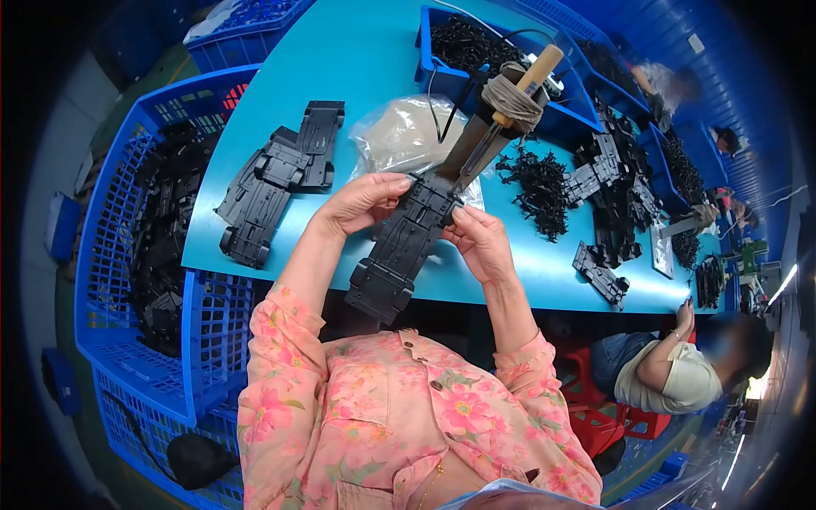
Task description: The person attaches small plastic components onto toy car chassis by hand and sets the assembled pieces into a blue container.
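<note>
A black plastic toy car chassis (393, 251) is between my hands, tilted over the front edge of the table. My left hand (364, 204) pinches its far left corner between thumb and fingers. At the far right side, my right hand (481, 244) grips it the same way. Right above the chassis's far end stands a wooden-handled tool (539, 72), fixed to an upright wrapped with cord (512, 104). Its thin metal shaft points down close over the chassis. More black chassis (255, 208) lie in a stack left of my left hand.
A blue crate (191, 374) of black parts stands left of the turquoise table (293, 81). Behind the tool are a clear plastic bag (399, 132) and a blue bin (425, 64). Small black parts (540, 187) and chassis lie to the right. A seated person (680, 370) works farther right.
</note>
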Motion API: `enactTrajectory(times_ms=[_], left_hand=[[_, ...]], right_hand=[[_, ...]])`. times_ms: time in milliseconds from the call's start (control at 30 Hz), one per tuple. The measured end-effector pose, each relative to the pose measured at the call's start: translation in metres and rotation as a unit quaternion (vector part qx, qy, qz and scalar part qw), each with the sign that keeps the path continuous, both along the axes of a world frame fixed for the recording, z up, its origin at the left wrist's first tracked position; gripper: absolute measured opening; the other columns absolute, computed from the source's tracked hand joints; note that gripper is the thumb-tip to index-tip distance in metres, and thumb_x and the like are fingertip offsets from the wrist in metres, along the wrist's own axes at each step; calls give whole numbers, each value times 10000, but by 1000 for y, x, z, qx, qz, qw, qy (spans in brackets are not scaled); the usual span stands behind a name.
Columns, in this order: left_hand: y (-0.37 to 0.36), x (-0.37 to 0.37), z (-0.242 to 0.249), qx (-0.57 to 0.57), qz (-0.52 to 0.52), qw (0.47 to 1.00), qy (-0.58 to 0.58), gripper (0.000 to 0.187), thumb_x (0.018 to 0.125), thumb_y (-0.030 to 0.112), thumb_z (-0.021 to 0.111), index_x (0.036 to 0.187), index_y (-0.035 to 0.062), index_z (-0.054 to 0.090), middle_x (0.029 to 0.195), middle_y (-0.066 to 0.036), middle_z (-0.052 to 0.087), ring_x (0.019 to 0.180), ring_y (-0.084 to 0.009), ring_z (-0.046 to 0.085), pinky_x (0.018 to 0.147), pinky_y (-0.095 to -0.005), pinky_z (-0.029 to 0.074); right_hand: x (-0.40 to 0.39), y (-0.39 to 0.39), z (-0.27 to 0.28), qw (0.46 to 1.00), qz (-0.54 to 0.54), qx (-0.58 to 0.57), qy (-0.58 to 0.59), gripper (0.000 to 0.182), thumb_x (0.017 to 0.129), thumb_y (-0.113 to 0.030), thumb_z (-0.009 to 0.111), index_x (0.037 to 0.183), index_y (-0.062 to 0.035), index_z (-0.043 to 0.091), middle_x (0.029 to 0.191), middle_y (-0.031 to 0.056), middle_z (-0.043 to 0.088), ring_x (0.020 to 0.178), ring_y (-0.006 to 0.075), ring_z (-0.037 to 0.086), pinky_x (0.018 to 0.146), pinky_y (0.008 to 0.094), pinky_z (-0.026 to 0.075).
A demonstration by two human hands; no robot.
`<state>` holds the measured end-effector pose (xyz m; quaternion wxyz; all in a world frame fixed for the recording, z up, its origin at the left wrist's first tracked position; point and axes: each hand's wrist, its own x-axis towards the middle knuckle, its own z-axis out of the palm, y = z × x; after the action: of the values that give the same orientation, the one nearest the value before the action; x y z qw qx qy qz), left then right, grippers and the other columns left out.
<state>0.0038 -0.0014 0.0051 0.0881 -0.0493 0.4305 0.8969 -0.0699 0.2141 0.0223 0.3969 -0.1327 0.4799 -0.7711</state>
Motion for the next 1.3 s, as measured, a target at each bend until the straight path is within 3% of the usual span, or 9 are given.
enactTrajectory(times_ms=[467, 767, 1300], left_hand=[[15, -14, -12, -12, -13, 999, -43, 219, 835, 240, 614, 963, 62, 602, 820, 32, 604, 688, -33, 542, 664, -210, 481], [29, -30, 2, -29, -4, 998, -47, 249, 834, 273, 617, 957, 57, 617, 868, 0, 624, 766, -58, 580, 668, -201, 478], [33, -31, 17, -35, 8, 998, -47, 230, 826, 298, 628, 908, 83, 620, 836, 15, 619, 729, -43, 564, 657, -187, 456]], right_hand=[[-10, 10, -17, 999, -47, 19, -10, 203, 839, -168, 600, 956, -3, 599, 831, 31, 623, 703, 93, 572, 671, 244, 469], [-19, 21, 1, 998, -68, 2, 8, 223, 861, -176, 568, 974, 14, 587, 862, 57, 629, 720, 106, 574, 669, 239, 458], [-26, 25, 1, 997, -81, -17, 4, 201, 869, -175, 557, 977, -8, 579, 835, 39, 619, 713, 94, 570, 664, 224, 466]])
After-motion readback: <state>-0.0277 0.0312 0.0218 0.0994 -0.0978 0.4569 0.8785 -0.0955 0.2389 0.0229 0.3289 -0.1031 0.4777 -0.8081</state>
